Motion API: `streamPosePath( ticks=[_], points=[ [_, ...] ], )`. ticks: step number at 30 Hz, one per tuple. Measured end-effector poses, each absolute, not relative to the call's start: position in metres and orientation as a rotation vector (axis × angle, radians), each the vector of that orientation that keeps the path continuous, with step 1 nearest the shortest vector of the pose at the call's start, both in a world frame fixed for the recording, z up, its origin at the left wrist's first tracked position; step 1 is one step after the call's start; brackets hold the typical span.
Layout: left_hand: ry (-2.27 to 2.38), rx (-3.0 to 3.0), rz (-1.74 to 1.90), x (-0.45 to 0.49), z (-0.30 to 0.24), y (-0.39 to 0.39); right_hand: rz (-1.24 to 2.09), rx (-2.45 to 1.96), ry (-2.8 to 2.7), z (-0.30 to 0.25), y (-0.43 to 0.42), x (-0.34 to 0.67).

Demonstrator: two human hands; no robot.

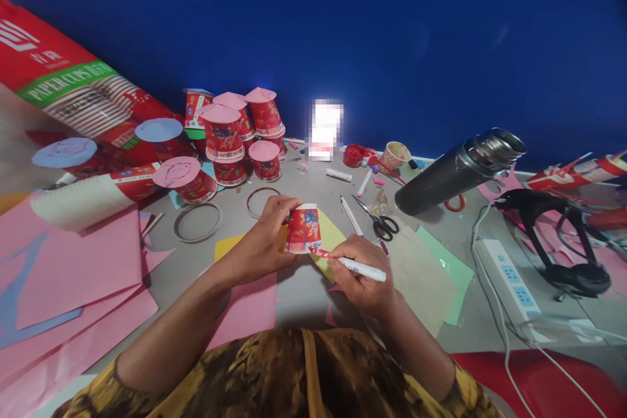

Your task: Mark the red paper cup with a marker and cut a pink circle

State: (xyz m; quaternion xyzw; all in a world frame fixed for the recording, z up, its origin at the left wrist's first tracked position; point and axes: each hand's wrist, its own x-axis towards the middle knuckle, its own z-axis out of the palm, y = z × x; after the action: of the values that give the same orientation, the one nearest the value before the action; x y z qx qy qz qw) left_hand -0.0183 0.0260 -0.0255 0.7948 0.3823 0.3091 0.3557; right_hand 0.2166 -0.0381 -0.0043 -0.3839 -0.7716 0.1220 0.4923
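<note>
A red patterned paper cup (304, 228) with white bands is in front of me, gripped from its left side by my left hand (267, 235). My right hand (365, 271) is closed around a white marker (363, 268) with a red tip end. The tip meets the lower edge of the cup. Beneath the cup lie a yellow paper sheet (329, 235) and a pink sheet (247, 307). Just beyond my right hand are another white marker (351, 214) and black-handled scissors (385, 227).
Stacked cups with pink paper tops (223, 134) stand at back left, beside a large paper-cup bag (83, 78). A tilted dark flask (453, 173) and a power strip (509, 277) are on the right. Tape rings (197, 240) lie left; a blurred bright screen (326, 127) stands at the back.
</note>
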Motion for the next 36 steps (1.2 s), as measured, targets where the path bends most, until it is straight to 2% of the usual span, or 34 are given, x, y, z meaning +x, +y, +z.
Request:
streamPosePath(
  ticks=[16,36],
  points=[
    [0.91,1.906,0.849,-0.0187,-0.0248,0.027,0.272,-1.084,-1.609,-0.0071,-0.0407,0.226],
    [0.856,1.682,0.879,-0.019,-0.0228,0.0269,0.265,-0.97,-1.704,0.0015,-0.0406,0.2247]
  ],
)
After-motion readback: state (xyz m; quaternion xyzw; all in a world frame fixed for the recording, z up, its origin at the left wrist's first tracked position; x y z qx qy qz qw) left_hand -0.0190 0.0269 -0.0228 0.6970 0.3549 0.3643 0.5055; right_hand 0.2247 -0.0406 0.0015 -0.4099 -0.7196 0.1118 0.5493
